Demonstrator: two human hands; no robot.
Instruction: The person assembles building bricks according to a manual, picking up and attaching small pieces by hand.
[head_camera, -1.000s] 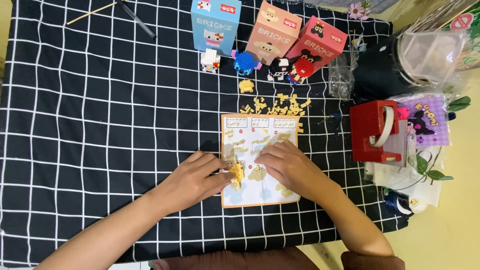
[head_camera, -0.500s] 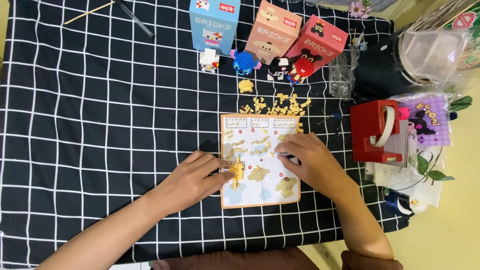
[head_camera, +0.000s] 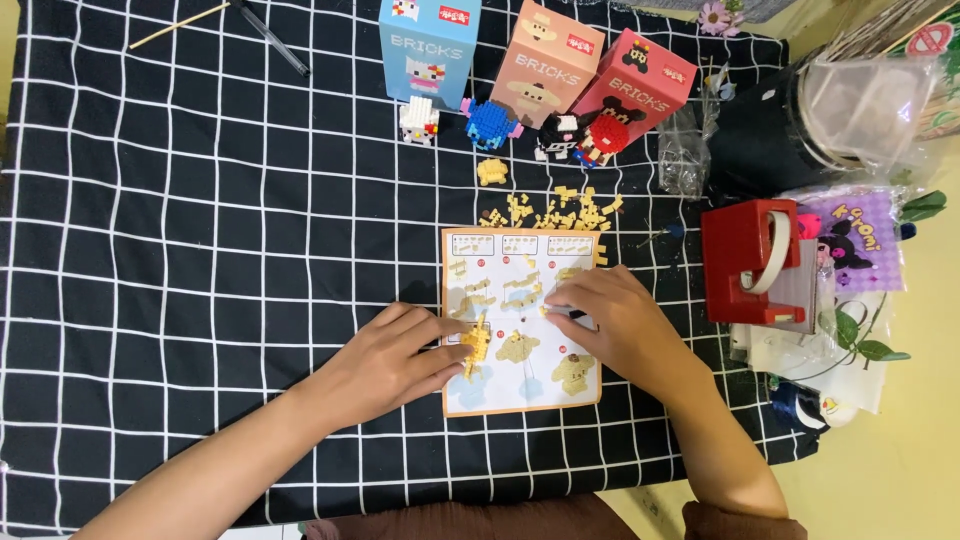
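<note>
- A small yellow brick-built figure, half finished (head_camera: 474, 347), is being pinched between the fingertips of the left hand (head_camera: 385, 362); it's sitting on the printed paper instruction sheet with the orange border (head_camera: 520, 385), at about 9 o'clock on that sheet.
- The right hand (head_camera: 622, 325) is being laid flat over the sheet's 3 o'clock side, fingers together and curled a bit; something tiny and dark looks to be pressed under the fingertips, but whether it's actually gripped can't be told.
- A scatter of loose yellow mini bricks (head_camera: 560, 212) is lying at 12 o'clock from the sheet, just past its top edge, on the black cloth with the white grid (head_camera: 200, 250).
- Further out at 12 o'clock, three upright cardboard boxes (blue, peach, red) (head_camera: 545, 60) are lined up, with four small finished brick figures (head_camera: 520, 128) standing in front of them.
- At 3 o'clock a red plastic tape dispenser (head_camera: 745, 262) is parked, well apart from the hands.
- Handling guess: the figure is probably very light and stiff, but only held together by stud friction, so it's likely to be popped apart if squeezed hard. Best gripped low, across the wider sides of the body, not by thin sticking-out bits.
- The sheet is thin and likely to slide on the cloth, so it's being pinned by the hands anyway.
</note>
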